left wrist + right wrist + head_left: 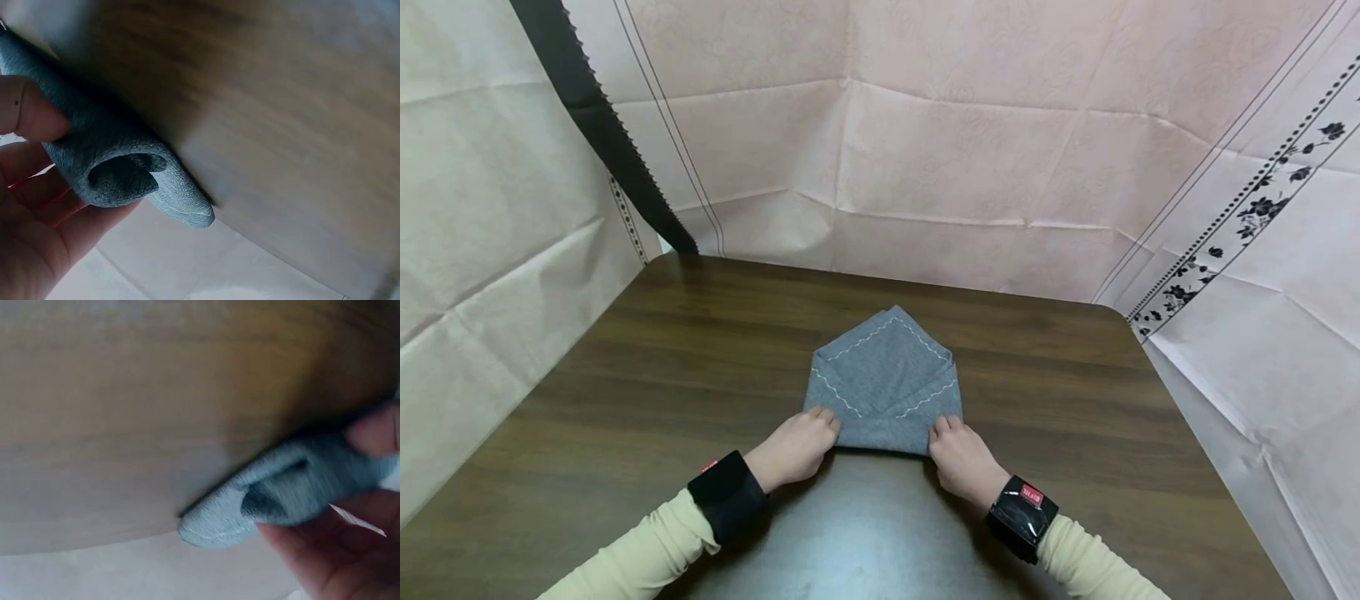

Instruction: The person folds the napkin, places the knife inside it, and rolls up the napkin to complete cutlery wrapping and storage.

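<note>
A blue-grey cloth (887, 367) with wavy white stitching lies folded on the table, its far end coming to a point. At its near left corner my left hand (797, 446) pinches the folded edge between thumb and fingers. The near right corner is held the same way by my right hand (962, 462). Seen from the left wrist, the cloth's end (125, 169) curls into a loose roll, thumb on top and fingers beneath. The right wrist view shows a similar rolled end (281, 487), slightly blurred, in the right hand (350, 550).
The dark brown wooden table (700, 350) has rounded far corners. Behind it hangs a pale patterned sheet (962, 158) with creases, and a black strip (602, 125) runs down at the left. Black wrist bands (727, 497) sit over pale yellow sleeves (647, 550).
</note>
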`<state>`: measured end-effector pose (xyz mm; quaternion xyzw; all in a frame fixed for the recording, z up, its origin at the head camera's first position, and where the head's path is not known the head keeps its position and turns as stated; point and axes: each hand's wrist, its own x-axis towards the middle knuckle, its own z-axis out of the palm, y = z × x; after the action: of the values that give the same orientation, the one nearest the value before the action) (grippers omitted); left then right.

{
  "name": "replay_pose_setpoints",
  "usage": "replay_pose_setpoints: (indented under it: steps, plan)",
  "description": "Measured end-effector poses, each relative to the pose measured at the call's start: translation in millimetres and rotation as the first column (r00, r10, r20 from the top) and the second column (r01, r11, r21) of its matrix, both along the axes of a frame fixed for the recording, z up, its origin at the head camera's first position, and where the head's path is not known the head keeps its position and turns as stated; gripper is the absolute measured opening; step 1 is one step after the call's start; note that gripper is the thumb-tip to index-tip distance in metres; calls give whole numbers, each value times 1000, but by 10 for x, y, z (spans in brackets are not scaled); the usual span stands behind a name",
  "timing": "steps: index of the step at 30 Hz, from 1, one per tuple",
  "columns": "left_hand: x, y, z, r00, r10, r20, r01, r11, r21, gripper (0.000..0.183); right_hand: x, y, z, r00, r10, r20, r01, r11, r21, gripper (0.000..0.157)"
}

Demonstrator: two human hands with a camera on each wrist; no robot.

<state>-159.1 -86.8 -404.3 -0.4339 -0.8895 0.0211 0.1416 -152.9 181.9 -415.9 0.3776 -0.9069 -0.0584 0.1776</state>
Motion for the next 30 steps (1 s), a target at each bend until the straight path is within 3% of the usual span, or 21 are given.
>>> replay_pose_setpoints:
  steps: [5, 10, 13, 16, 21, 23, 26, 30]
  plan:
    - [-4, -10, 11, 999, 9, 42, -10, 999, 37, 10, 6, 35, 11, 999, -11, 47, 15, 997, -76, 9]
    - [-7, -63, 56, 978, 20, 209, -41, 994, 98, 18, 56, 101, 72, 981, -38, 193, 64, 989, -135, 20]
    - [-18, -105, 92, 936, 5, 351, -60, 987, 146, 28, 85, 150, 119, 953, -47, 301, 102, 980, -170, 28]
    - [-34, -151, 110, 880, -24, 475, -80, 977, 198, 32, 92, 199, 160, 913, -27, 408, 129, 966, -223, 31]
    - [-78, -222, 93, 777, -72, 625, -123, 957, 263, 32, 45, 295, 195, 811, 50, 583, 164, 937, -308, 30]
    - [-108, -248, 80, 748, -92, 657, -132, 950, 283, 32, 12, 337, 201, 775, 90, 626, 171, 923, -345, 30]
    - [-161, -288, 69, 740, -113, 663, -136, 940, 312, 31, -43, 387, 215, 749, 134, 648, 174, 905, -388, 30]
    - [-227, -353, 76, 753, -114, 648, -154, 927, 341, 26, -102, 424, 238, 758, 137, 638, 198, 883, -425, 24]
